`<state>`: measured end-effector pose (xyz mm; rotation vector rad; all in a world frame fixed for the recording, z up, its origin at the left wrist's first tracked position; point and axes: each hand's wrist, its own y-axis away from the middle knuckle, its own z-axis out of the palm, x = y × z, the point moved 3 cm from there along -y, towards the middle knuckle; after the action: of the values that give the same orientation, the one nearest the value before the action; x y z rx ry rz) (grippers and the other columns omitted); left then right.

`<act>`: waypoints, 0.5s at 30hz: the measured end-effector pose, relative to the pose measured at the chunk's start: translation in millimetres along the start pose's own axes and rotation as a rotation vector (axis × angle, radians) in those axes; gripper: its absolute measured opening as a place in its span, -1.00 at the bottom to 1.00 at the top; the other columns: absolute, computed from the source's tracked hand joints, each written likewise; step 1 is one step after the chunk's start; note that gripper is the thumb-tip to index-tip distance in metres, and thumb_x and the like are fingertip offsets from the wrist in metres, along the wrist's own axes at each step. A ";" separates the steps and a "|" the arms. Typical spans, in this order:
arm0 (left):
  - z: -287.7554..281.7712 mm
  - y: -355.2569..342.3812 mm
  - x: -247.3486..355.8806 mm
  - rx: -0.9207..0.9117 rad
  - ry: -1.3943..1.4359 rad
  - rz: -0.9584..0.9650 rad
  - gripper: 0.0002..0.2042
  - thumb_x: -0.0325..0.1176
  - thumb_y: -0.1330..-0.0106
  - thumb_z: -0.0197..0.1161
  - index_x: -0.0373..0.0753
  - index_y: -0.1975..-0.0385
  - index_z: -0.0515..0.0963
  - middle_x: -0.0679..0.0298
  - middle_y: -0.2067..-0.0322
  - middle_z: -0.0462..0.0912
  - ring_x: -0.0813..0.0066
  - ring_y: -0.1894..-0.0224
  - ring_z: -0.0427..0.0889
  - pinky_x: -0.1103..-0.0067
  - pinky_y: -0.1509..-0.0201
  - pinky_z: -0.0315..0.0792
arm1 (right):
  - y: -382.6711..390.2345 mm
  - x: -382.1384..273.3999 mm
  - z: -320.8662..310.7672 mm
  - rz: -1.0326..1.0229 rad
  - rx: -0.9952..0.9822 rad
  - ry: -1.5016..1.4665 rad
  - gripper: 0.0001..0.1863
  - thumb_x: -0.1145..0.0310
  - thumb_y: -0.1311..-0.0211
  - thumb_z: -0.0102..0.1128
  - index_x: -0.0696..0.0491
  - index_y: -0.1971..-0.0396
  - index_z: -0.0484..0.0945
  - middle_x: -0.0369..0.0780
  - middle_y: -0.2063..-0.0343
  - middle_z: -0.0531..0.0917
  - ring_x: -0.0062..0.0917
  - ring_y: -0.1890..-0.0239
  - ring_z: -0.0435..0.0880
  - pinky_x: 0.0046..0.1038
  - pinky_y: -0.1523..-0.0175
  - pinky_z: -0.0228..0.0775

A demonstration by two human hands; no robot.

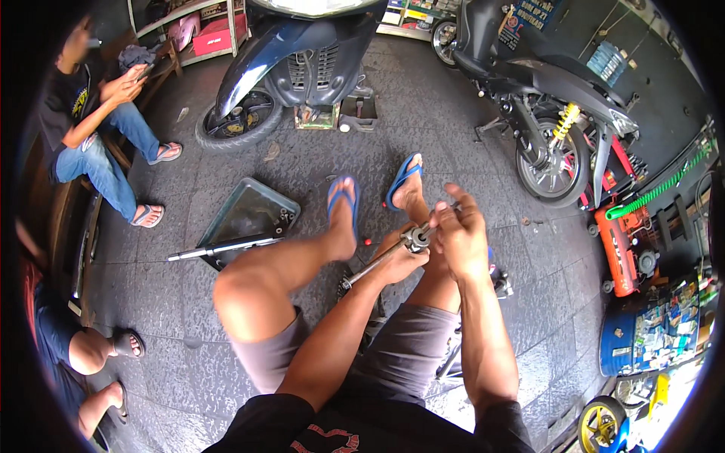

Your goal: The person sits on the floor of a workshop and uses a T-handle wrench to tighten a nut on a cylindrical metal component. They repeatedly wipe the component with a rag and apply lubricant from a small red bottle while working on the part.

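In front of my knees, my left hand [400,260] is closed around a thick, lobed grey metal part [415,240]. From that part a long, thin metal rod [370,269] slants down to the left and ends in a small wider tip. The fingers of my right hand [464,238] close on the upper right end of the same assembly, with one finger raised. What exactly they pinch is partly hidden. Left of my feet lies a dark tray [253,204] with small loose parts in its right corner. Across its near edge rests a silver and black tube [223,248].
A dark scooter [310,68] stands ahead, its front wheel [245,121] detached beside it. Another motorcycle [547,98] is at far right. A red-orange tank [619,249] and a blue drum [619,336] line the right side. Two people sit at left; one person [91,113] holds a phone.
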<state>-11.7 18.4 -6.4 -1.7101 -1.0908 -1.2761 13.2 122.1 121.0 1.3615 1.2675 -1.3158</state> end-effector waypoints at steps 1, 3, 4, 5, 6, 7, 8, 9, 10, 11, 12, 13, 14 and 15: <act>5.8 -1.7 1.0 0.018 0.069 0.058 -0.74 -0.37 -0.16 0.36 -0.24 0.19 0.50 0.29 0.29 0.64 0.44 0.20 0.61 0.44 0.09 0.50 | 1.4 -4.5 -3.0 -0.057 -0.039 0.192 -0.47 0.39 -0.45 0.04 0.37 -0.28 0.23 -0.20 0.48 0.65 -0.55 0.52 0.60 -0.50 0.32 0.51; 4.7 0.0 -10.5 0.100 0.184 0.160 -0.76 -0.36 -0.09 0.32 -0.25 0.30 0.45 0.11 0.37 0.63 0.17 0.29 0.64 0.33 0.18 0.48 | 5.3 -13.9 5.8 -0.162 -0.109 0.442 -0.41 0.52 -0.39 -0.05 0.39 -0.36 0.11 -0.20 0.42 0.65 -0.56 0.37 0.63 -0.52 0.18 0.49; 6.7 -0.2 -14.4 0.100 0.184 0.159 -0.72 -0.35 -0.11 0.33 -0.24 0.22 0.47 0.13 0.31 0.65 0.21 0.23 0.64 0.35 0.13 0.49 | 5.5 -14.7 4.5 -0.181 -0.116 0.504 -0.40 0.53 -0.38 -0.06 0.40 -0.37 0.10 -0.19 0.41 0.66 -0.53 0.34 0.65 -0.49 0.13 0.50; 12.5 2.9 -16.2 0.093 0.192 0.152 -0.68 -0.33 -0.13 0.34 -0.24 0.13 0.48 0.15 0.26 0.66 0.26 0.18 0.64 0.37 0.09 0.50 | 8.5 -13.9 2.7 -0.184 -0.117 0.570 -0.39 0.55 -0.36 -0.07 0.41 -0.37 0.08 -0.17 0.39 0.67 -0.50 0.30 0.67 -0.46 0.09 0.51; 15.1 3.1 -18.2 0.092 0.195 0.149 -0.63 -0.31 -0.16 0.36 -0.23 0.04 0.50 0.17 0.20 0.67 0.30 0.12 0.64 0.39 0.04 0.50 | 10.9 -18.3 3.1 -0.178 -0.103 0.613 -0.53 0.60 -0.32 -0.07 0.33 -0.24 0.35 -0.15 0.38 0.68 -0.45 0.26 0.70 -0.43 0.06 0.52; 14.4 2.2 -22.0 0.063 0.156 0.131 -0.59 -0.29 -0.19 0.37 -0.23 -0.03 0.50 0.21 0.15 0.68 0.39 0.08 0.62 0.42 0.00 0.50 | 11.0 -22.0 7.9 -0.285 -0.109 0.629 -0.59 0.62 -0.30 -0.07 0.30 -0.15 0.42 -0.15 0.37 0.68 -0.44 0.26 0.70 -0.43 0.06 0.52; 15.2 5.5 -27.1 0.032 0.121 0.106 -0.55 -0.26 -0.23 0.39 -0.22 -0.11 0.49 0.25 0.10 0.68 0.49 0.04 0.61 0.45 -0.03 0.50 | 15.8 -20.3 12.3 -0.375 -0.122 0.647 -0.64 0.64 -0.29 -0.06 0.27 -0.06 0.50 -0.14 0.36 0.69 -0.43 0.25 0.71 -0.42 0.07 0.53; 16.0 7.3 -17.7 0.034 0.131 0.120 -0.55 -0.26 -0.24 0.38 -0.22 -0.11 0.49 0.23 0.09 0.68 0.46 0.03 0.62 0.44 -0.03 0.50 | 21.5 -20.5 11.4 -0.469 -0.122 0.673 -0.68 0.66 -0.28 -0.05 0.23 0.02 0.57 -0.14 0.34 0.69 -0.42 0.25 0.72 -0.42 0.07 0.53; 15.3 9.3 -8.9 0.038 0.139 0.132 -0.56 -0.26 -0.24 0.38 -0.21 -0.11 0.50 0.21 0.09 0.68 0.43 0.03 0.63 0.43 -0.03 0.50 | 26.9 -16.4 8.8 -0.478 -0.119 0.717 -0.79 0.68 -0.24 0.01 0.19 0.24 0.62 -0.13 0.27 0.70 -0.42 0.22 0.73 -0.42 0.11 0.56; 8.2 11.2 -5.2 0.067 0.212 0.126 -0.60 -0.26 -0.23 0.36 -0.21 -0.05 0.52 0.20 0.13 0.69 0.39 0.06 0.65 0.43 0.00 0.51 | 32.8 -17.0 15.4 -0.489 -0.092 0.666 -0.80 0.67 -0.25 0.04 0.20 0.21 0.62 -0.13 0.24 0.70 -0.42 0.23 0.73 -0.43 0.14 0.56; 0.7 12.7 -2.4 0.097 0.283 0.118 -0.65 -0.26 -0.23 0.35 -0.21 0.01 0.54 0.19 0.17 0.70 0.36 0.10 0.67 0.42 0.04 0.52 | 39.3 -18.9 26.4 -0.499 -0.066 0.614 -0.80 0.66 -0.25 0.06 0.20 0.19 0.62 -0.12 0.22 0.69 -0.43 0.25 0.73 -0.44 0.16 0.57; -5.4 15.2 -2.0 0.129 0.353 0.109 -0.69 -0.27 -0.22 0.34 -0.21 0.07 0.56 0.17 0.21 0.70 0.32 0.14 0.69 0.42 0.07 0.53 | 44.1 -19.0 33.7 -0.510 -0.041 0.561 -0.80 0.64 -0.25 0.09 0.21 0.17 0.62 -0.11 0.19 0.69 -0.43 0.26 0.73 -0.45 0.19 0.58; -8.9 10.8 5.0 0.142 0.343 0.140 -0.69 -0.28 -0.24 0.36 -0.21 0.06 0.56 0.25 0.19 0.70 0.46 0.12 0.67 0.44 0.08 0.53 | 40.7 -19.5 34.8 -0.618 -0.055 0.613 -0.78 0.52 -0.38 0.10 0.19 0.04 0.58 -0.09 0.14 0.68 -0.46 0.33 0.72 -0.49 0.25 0.60; -13.2 7.0 5.6 0.135 0.285 0.143 -0.69 -0.27 -0.25 0.37 -0.21 0.07 0.55 0.24 0.18 0.69 0.45 0.12 0.65 0.43 0.07 0.53 | 29.9 -9.9 31.4 -0.445 -0.059 0.328 -0.76 0.46 -0.41 0.09 0.18 -0.01 0.54 -0.08 0.14 0.68 -0.47 0.36 0.71 -0.49 0.27 0.61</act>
<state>-8.9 5.0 1.8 -1.4279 -0.8513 -1.2787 38.7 85.9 125.5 1.3367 1.9020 -1.3650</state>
